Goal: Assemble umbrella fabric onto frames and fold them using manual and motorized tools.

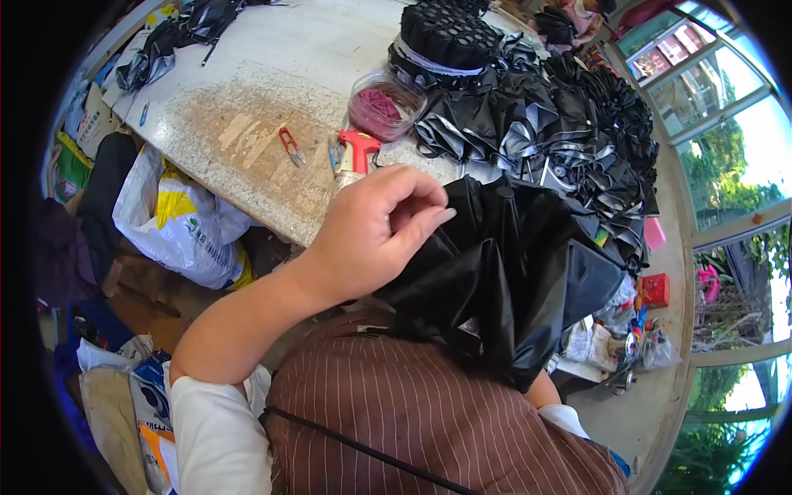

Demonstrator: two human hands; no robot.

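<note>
A black folding umbrella [495,264], its cloth loose and creased, lies bunched in front of my apron. Beside its upper left edge is my left hand [388,219], thumb and index finger brought together in a pinch. Whatever they hold, if anything, is too small to make out. My right forearm [542,391] goes under the umbrella cloth, which hides the right hand and its fingers. Just beyond my left hand, a red tool shaped like a glue gun [360,148] rests on the table.
Red-handled thread snips [290,147] lie on the worn tabletop [190,165]. A clear tub [386,106] with maroon cloth stands behind. Many black umbrellas [569,124] are heaped at the right, near a bound bundle [445,41]. White sacks [186,223] stand left of the table.
</note>
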